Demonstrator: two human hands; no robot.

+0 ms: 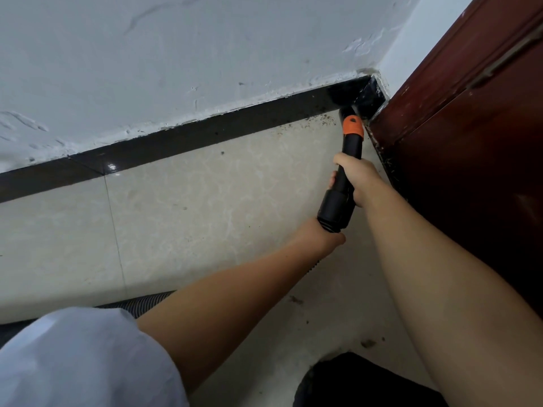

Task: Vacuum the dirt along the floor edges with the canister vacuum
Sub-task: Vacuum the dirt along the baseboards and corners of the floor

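Black plastic vacuum wand with an orange collar [346, 160] sits right of centre in the frame, its nozzle end pushed into the corner where the black glossy skirting strip [182, 136] meets the dark red-brown wooden door [470, 136] at upper right. Pale cream marble-look floor tiles [191, 207] fill the middle of the frame, with dark specks of dirt [311, 120] along the skirting near the corner and more crumbs at lower right. Rough white painted wall [205, 48] fills the upper part. Right hand [357, 177] grips the wand at mid-length, fingers wrapped round it, the bare forearm reaching in from lower right. Left hand [321, 236] holds the ribbed lower end of the wand, its forearm coming from a pale blue-white sleeve [82, 359] at lower left. The wand's long axis runs steeply up the frame, leaning slightly right, nozzle pointing into the corner. Grey ribbed hose [132, 302] lies on the tiles at lower left.
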